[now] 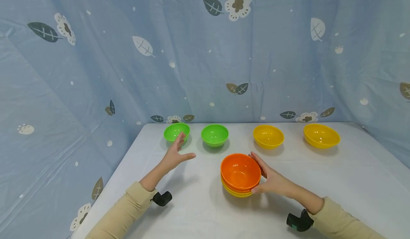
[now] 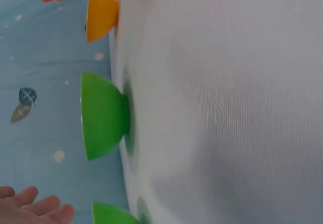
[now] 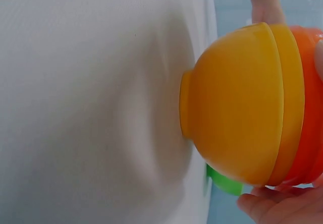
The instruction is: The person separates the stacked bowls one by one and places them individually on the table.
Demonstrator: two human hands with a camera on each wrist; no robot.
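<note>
A stack of bowls stands near the middle of the white table, with orange bowls (image 1: 240, 171) nested on top of yellow bowls (image 3: 237, 103). My right hand (image 1: 274, 182) grips the stack from its right side, the thumb at the near side and the fingers at the far side. Whether the stack's base touches the table I cannot tell. My left hand (image 1: 174, 156) is in the air with thumb and fingers spread, holding nothing. In the head view it overlaps the edge of the left green bowl (image 1: 174, 130). A second green bowl (image 2: 103, 115) sits to its right.
Two more yellow bowls, one right of centre (image 1: 268, 137) and one at the far right (image 1: 321, 136), stand along the back of the white table (image 1: 198, 214). A blue patterned curtain (image 1: 192, 54) hangs behind and at the sides.
</note>
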